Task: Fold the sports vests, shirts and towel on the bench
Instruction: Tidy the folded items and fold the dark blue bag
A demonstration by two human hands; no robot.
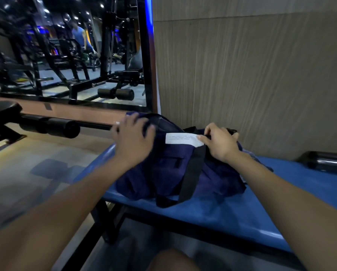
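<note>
Starting at the fingers: I've got the right hand (220, 142) just right of centre frame, thumb and fingertips pinched narrow on the top of the bag, right where the black strap (193, 169) meets the white label (181, 138) — whether it's the strap or a zipper pull under those fingertips, I can't tell. The left hand (133, 139), centre-left, has its fingers spread and draped over the bag's left end, pressing it down; I can't see them curling round anything. Moving outward, both hands sit on a dark navy duffel bag (175, 169), which lies on the blue bench (242, 216) in the middle of the frame. Its long axis runs from the upper left, by the left hand, down toward the right of the frame, roughly along the bench, with its top face turned up and slightly toward me. The strap loops over its middle and down the near side onto the padding. Progress check: I see no vest, shirt or towel out anywhere, so by my reading nothing is folded and the whole job is ahead; this looks like opening the bag to get at the clothes, presumably inside. Beyond that, a wood-grain wall (251, 75) fills the upper right and a mirror (66, 49) showing gym machines takes the upper left.
</note>
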